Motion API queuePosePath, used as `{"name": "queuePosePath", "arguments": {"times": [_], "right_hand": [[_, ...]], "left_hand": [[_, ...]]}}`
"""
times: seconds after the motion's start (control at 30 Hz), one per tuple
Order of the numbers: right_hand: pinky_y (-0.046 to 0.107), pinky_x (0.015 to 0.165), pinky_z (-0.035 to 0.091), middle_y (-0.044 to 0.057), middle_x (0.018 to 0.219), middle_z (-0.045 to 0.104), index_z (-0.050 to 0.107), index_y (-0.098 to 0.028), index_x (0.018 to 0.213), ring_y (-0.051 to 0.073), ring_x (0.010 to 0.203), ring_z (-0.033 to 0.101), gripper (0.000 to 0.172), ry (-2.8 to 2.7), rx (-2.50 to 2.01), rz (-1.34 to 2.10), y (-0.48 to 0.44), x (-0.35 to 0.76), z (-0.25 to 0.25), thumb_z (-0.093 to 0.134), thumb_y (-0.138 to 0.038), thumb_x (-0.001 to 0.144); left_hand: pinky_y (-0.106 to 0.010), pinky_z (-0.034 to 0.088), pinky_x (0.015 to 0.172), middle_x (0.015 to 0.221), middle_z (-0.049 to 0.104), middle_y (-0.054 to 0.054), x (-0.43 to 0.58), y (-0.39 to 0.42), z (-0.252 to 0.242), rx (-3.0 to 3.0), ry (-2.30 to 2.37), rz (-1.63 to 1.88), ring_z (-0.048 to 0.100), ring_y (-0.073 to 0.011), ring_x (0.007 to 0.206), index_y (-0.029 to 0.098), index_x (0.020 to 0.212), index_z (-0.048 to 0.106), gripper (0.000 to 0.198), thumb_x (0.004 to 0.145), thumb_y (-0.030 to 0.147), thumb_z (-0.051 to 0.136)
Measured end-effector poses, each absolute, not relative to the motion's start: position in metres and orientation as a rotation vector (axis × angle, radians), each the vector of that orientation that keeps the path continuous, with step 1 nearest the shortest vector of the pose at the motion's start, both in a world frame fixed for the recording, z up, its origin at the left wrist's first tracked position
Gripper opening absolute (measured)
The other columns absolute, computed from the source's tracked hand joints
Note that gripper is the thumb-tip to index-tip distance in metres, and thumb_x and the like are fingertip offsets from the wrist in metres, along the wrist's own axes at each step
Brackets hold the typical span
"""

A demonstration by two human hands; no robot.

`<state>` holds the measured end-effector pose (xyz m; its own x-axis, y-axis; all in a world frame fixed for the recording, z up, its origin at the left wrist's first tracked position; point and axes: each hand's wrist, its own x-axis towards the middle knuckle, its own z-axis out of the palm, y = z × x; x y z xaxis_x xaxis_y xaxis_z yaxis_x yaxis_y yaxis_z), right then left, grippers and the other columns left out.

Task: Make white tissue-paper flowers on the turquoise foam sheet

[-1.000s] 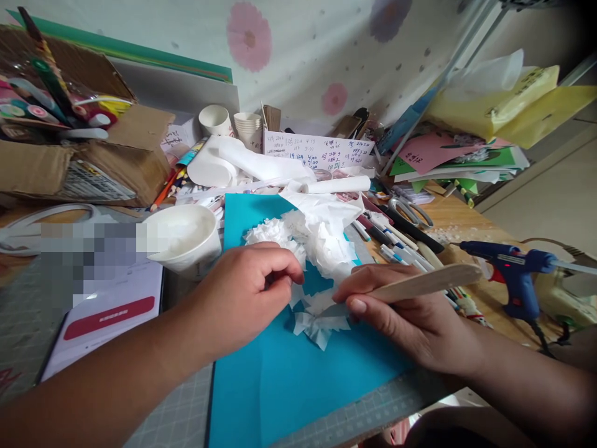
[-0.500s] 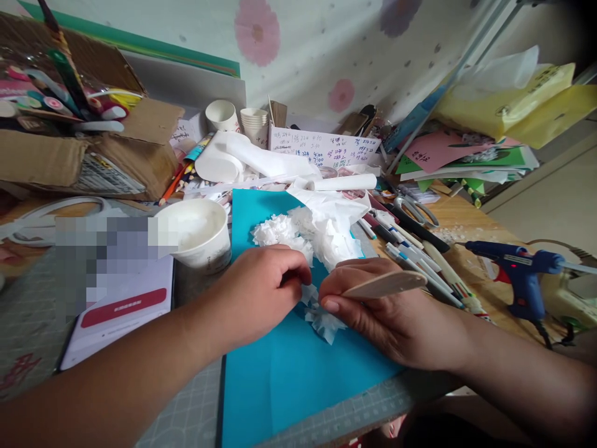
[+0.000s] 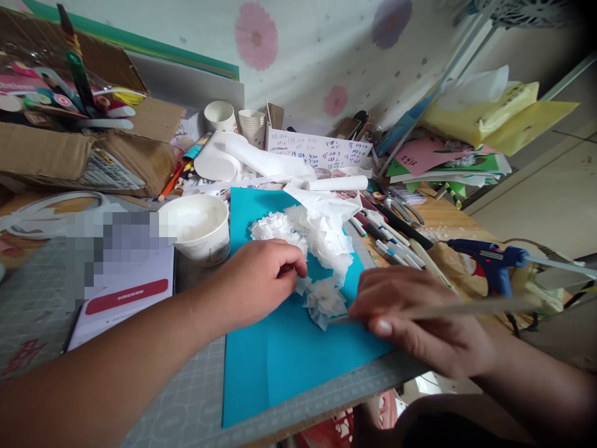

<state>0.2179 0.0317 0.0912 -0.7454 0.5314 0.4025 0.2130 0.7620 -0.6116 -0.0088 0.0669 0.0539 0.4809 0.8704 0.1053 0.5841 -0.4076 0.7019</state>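
Note:
A blue sheet (image 3: pixel 261 379) bears several crumpled white tissue-paper tufts (image 3: pixel 275 227). My left hand (image 3: pixel 265 280) rests over the sheet with its fingers curled in; what is between the fingertips is hidden, and a bit of white tissue shows just beneath them. A smaller tissue tuft (image 3: pixel 325 302) lies between my two hands. My right hand (image 3: pixel 415 317), partly blurred, grips a flat wooden craft stick (image 3: pixel 485 308). The stick's near end points right, while its other tip is low beside the small tuft.
Left of the sheet stand a paper cup of white stuff (image 3: pixel 194 246) and a phone (image 3: pixel 121 323) on the cutting mat (image 3: pixel 181 398). Pens (image 3: pixel 396 252) and a blue glue gun (image 3: pixel 494 261) lie right. Behind are a white paper roll (image 3: pixel 338 183) and a cardboard box (image 3: pixel 41 155).
My right hand has moved right and slightly down, away from the small tissue tuft, turning the wooden stick outward. My left hand has shifted only slightly. The view has swung a little right.

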Motion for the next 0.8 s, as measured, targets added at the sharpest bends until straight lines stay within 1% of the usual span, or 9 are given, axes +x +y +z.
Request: {"name": "queuePosePath", "arguments": {"times": [0.1, 0.23, 0.4, 0.6, 0.7, 0.8], "right_hand": [[0.032, 0.063, 0.051, 0.009, 0.072, 0.066, 0.060, -0.009, 0.097, 0.018, 0.069, 0.063, 0.023, -2.564, -0.441, 0.537, 0.022, 0.222, 0.087, 0.041, -0.023, 0.098], [0.034, 0.065, 0.051, 0.009, 0.073, 0.068, 0.059, -0.008, 0.101, 0.019, 0.070, 0.064, 0.023, -2.651, -0.370, 0.284, 0.017, 0.223, 0.079, 0.040, -0.022, 0.099], [0.035, 0.068, 0.053, 0.010, 0.077, 0.069, 0.060, -0.008, 0.103, 0.020, 0.074, 0.064, 0.024, -2.655, -0.378, 0.173, 0.018, 0.224, 0.074, 0.040, -0.020, 0.098], [0.033, 0.068, 0.052, 0.010, 0.081, 0.069, 0.059, -0.008, 0.105, 0.019, 0.076, 0.064, 0.017, -2.596, -0.408, 0.240, 0.030, 0.227, 0.069, 0.048, -0.017, 0.095], [0.032, 0.068, 0.052, 0.012, 0.083, 0.069, 0.060, -0.008, 0.105, 0.019, 0.078, 0.064, 0.017, -2.570, -0.404, 0.352, 0.036, 0.229, 0.070, 0.050, -0.016, 0.094], [0.032, 0.069, 0.051, 0.013, 0.086, 0.069, 0.061, -0.008, 0.106, 0.019, 0.080, 0.064, 0.020, -2.523, -0.441, 0.524, 0.041, 0.231, 0.070, 0.049, -0.019, 0.095]], "left_hand": [[-0.023, 0.043, 0.061, 0.080, 0.067, 0.005, -0.009, 0.066, 0.053, 2.143, 1.199, 0.639, 0.060, -0.0122, 0.071, 0.022, 0.074, 0.065, 0.020, 0.078, 0.013, 0.049], [-0.023, 0.043, 0.061, 0.077, 0.067, 0.005, -0.009, 0.066, 0.053, 2.152, 1.194, 0.647, 0.060, -0.0119, 0.070, 0.022, 0.072, 0.065, 0.020, 0.076, 0.012, 0.048], [-0.022, 0.044, 0.062, 0.079, 0.067, 0.006, -0.010, 0.066, 0.056, 2.155, 1.192, 0.640, 0.060, -0.0112, 0.071, 0.023, 0.072, 0.066, 0.022, 0.077, 0.012, 0.047], [-0.022, 0.046, 0.062, 0.080, 0.067, 0.007, -0.011, 0.065, 0.057, 2.115, 1.189, 0.632, 0.062, -0.0118, 0.073, 0.024, 0.075, 0.064, 0.018, 0.078, 0.015, 0.049], [-0.021, 0.047, 0.063, 0.078, 0.067, 0.007, -0.013, 0.063, 0.061, 2.017, 1.135, 0.623, 0.062, -0.0120, 0.073, 0.025, 0.077, 0.065, 0.014, 0.079, 0.017, 0.053], [-0.018, 0.048, 0.066, 0.077, 0.066, 0.008, -0.016, 0.061, 0.069, 1.943, 0.952, 0.602, 0.061, -0.0096, 0.072, 0.025, 0.078, 0.065, 0.013, 0.079, 0.015, 0.057]]}}
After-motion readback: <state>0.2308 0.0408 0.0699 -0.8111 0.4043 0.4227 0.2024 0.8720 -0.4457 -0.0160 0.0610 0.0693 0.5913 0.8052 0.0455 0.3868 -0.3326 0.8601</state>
